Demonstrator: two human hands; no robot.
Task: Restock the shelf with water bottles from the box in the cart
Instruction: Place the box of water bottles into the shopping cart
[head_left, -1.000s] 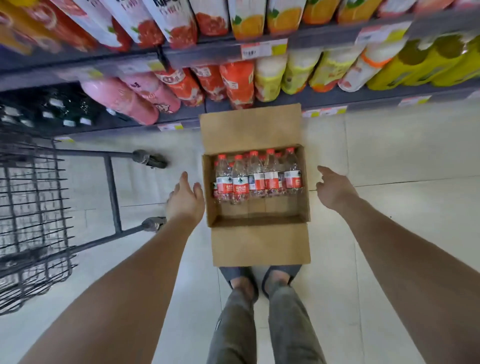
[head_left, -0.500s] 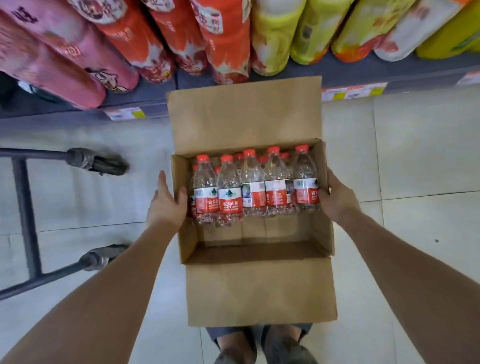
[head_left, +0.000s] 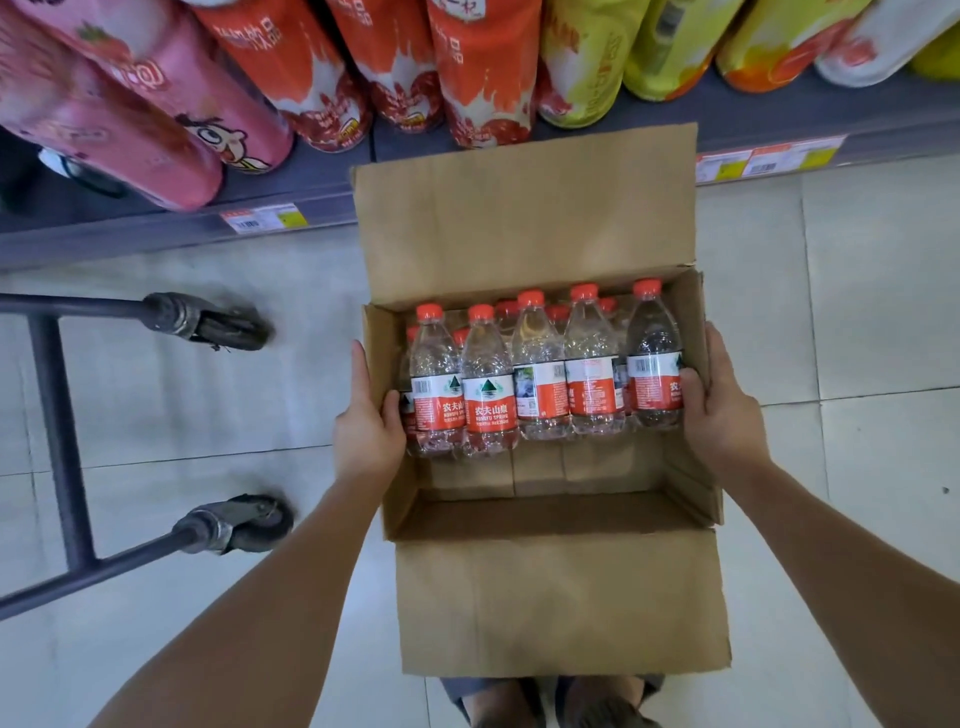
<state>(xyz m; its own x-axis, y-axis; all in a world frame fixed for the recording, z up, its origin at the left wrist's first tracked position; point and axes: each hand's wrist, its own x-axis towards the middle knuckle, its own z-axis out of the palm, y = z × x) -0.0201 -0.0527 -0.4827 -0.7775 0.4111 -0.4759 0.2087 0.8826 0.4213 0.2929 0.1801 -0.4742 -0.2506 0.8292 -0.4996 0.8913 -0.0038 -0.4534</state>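
Observation:
An open cardboard box (head_left: 561, 597) sits on the floor in front of my feet, its flaps folded out. Several clear water bottles (head_left: 488, 379) with red caps and red labels stand in its far half; the near half is bare cardboard. My left hand (head_left: 366, 421) grips the box's left wall, thumb hooked inside. My right hand (head_left: 719, 410) grips the right wall, thumb inside and touching the rightmost bottle (head_left: 654, 358).
The low grey shelf (head_left: 291, 187) just beyond the box carries large pink, orange and yellow drink bottles (head_left: 478, 67) and price tags (head_left: 265, 221). The cart's lower frame (head_left: 57, 431) and two wheels (head_left: 239, 522) stand on the tiled floor at left.
Both hands came in from either side and closed on the box's side walls. My head dropped lower and closer to the box.

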